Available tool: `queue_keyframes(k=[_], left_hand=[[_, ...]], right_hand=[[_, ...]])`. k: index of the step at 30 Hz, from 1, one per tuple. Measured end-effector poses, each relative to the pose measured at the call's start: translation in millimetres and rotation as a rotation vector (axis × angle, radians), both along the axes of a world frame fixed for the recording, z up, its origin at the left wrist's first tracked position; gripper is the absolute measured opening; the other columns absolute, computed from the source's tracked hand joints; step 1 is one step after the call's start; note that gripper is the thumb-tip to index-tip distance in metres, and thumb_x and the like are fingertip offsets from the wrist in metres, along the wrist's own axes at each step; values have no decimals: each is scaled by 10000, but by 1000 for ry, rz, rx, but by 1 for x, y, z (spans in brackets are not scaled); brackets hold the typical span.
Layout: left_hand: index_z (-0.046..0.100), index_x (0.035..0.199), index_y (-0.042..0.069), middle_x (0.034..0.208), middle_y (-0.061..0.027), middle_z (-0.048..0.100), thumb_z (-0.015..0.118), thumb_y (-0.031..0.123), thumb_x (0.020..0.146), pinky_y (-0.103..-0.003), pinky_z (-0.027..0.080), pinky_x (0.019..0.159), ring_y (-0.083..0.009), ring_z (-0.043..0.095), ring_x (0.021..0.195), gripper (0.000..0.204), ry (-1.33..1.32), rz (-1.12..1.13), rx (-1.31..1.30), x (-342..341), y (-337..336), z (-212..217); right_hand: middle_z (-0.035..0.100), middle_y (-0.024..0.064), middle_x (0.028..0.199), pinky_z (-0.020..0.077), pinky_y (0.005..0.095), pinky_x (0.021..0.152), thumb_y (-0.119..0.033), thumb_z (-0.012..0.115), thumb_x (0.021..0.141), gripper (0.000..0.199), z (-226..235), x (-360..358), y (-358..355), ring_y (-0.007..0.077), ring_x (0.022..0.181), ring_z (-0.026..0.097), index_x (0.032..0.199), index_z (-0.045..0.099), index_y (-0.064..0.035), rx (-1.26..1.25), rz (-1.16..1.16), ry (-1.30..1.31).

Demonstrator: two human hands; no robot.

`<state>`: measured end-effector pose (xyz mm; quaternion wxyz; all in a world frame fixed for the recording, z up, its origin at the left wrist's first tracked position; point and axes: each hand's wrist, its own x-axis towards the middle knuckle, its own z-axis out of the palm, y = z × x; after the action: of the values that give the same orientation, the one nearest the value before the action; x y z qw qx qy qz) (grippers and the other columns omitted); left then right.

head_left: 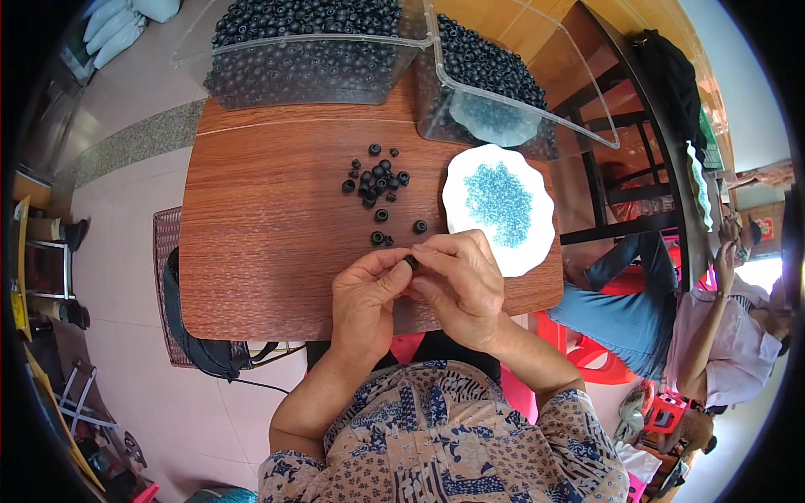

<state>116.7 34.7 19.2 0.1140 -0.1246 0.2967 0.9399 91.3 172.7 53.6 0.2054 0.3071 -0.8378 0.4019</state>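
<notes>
Close to the table's front edge, my left hand point(366, 293) pinches a small black cap-like part point(411, 261) between thumb and forefinger. My right hand point(464, 285) meets it there, its thumb and forefinger pressed together at the part; whatever they hold is too small to make out. Beyond my hands lies a loose cluster of black parts point(381, 180), some larger and cup-shaped, others tiny. A few stray ones, such as a black ring-shaped part point(420, 226), lie nearer my fingers. To the right, a white scalloped plate point(457, 180) carries many tiny clear bluish pieces point(501, 201).
Two clear plastic bins, a left bin point(310, 96) and a right bin point(470, 138), stand at the table's far side, full of black parts. A bag point(193, 344) hangs left of the wooden table point(260, 251). Another person point(721, 335) sits at the right, near red stools point(599, 360).
</notes>
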Motion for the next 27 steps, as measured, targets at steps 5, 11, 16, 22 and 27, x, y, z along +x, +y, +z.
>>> queue_keyframes(k=[5, 11, 16, 22, 27], left_hand=[[634, 1058, -48, 977, -91, 668, 613, 65, 914, -253, 476, 845, -127, 615, 885, 184, -43, 15, 22, 3, 5, 2], [611, 1076, -45, 987, -86, 656, 602, 82, 924, -253, 472, 848, -128, 609, 886, 198, -81, 53, 74, 3, 10, 1], [610, 1070, -41, 992, -91, 649, 592, 91, 931, -264, 469, 853, -135, 603, 892, 193, -67, 79, 127, 3, 12, 4], [616, 1028, -37, 982, -90, 647, 585, 60, 920, -264, 468, 847, -141, 602, 887, 149, -100, 80, 143, 3, 13, 3], [616, 1023, -33, 986, -90, 652, 597, 75, 900, -295, 477, 862, -160, 615, 898, 165, -78, 54, 123, 6, 10, -4]], right_hand=[[621, 131, 966, 474, 349, 685, 91, 718, 608, 433, -10, 2, -3, 282, 835, 575, 1028, 629, 32, 19, -69, 101], [631, 154, 1027, 462, 359, 713, 64, 703, 626, 423, -19, 2, -7, 290, 852, 609, 1038, 610, 46, 43, -129, 195], [645, 148, 1030, 448, 363, 738, 37, 692, 632, 412, -19, 2, -10, 276, 854, 619, 1037, 618, 35, 103, -185, 249], [647, 153, 995, 453, 366, 719, 30, 695, 599, 401, -18, -1, -10, 272, 822, 627, 991, 613, 39, 77, -173, 225], [653, 155, 931, 465, 363, 676, 41, 706, 599, 384, -20, -4, -1, 276, 778, 634, 968, 601, 41, 43, -76, 214]])
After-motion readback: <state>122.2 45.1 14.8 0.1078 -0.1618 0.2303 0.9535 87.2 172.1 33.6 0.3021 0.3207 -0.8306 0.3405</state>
